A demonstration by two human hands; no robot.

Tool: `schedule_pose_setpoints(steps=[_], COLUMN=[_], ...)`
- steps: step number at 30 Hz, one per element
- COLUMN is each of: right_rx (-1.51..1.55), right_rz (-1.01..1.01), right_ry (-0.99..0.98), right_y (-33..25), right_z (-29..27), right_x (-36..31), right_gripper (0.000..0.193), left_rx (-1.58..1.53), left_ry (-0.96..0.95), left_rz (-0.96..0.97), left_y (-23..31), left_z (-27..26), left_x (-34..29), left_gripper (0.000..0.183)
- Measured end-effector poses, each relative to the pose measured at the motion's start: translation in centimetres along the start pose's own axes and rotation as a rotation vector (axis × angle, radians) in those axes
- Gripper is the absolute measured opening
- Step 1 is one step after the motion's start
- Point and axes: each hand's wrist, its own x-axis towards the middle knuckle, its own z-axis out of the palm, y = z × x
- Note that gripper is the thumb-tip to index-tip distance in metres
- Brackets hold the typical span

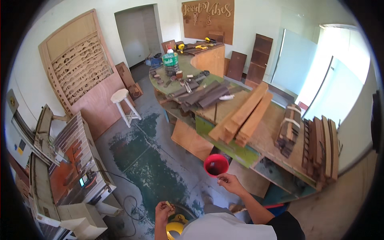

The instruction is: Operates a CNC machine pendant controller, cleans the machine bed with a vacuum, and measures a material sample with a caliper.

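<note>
My left hand (161,213) is low in the middle of the head view, fingers closed on a small yellowish piece (169,205) whose kind I cannot make out. Beneath it are a round dark rim and a yellow object (175,229) at the lower edge. My right hand (231,185) is at the near rim of a red bucket (207,168). Its thumb and fingers are pinched together, and whatever they hold is too small to name. Inside, the bucket looks dark, with something pale in it.
A long workbench (276,147) bears light planks (245,116), dark boards (208,94) and bundled wood strips (289,130). To the left stands a machine with a slatted table (76,132), its cable (134,208) trailing on the floor. A white stool (121,102) stands farther back.
</note>
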Motion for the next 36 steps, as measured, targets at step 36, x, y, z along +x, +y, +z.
schedule_pose_setpoints(steps=[36], right_rx=[0.347], right_rz=[-0.123], right_ry=[-0.608], right_y=[-20.4], right_z=[37.9], right_x=[66.3], right_gripper=[0.017], left_rx=[-0.019], left_ry=[0.493], left_rz=[0.255], left_y=[34.3], left_z=[-17.2], left_x=[38.2], left_gripper=[0.023])
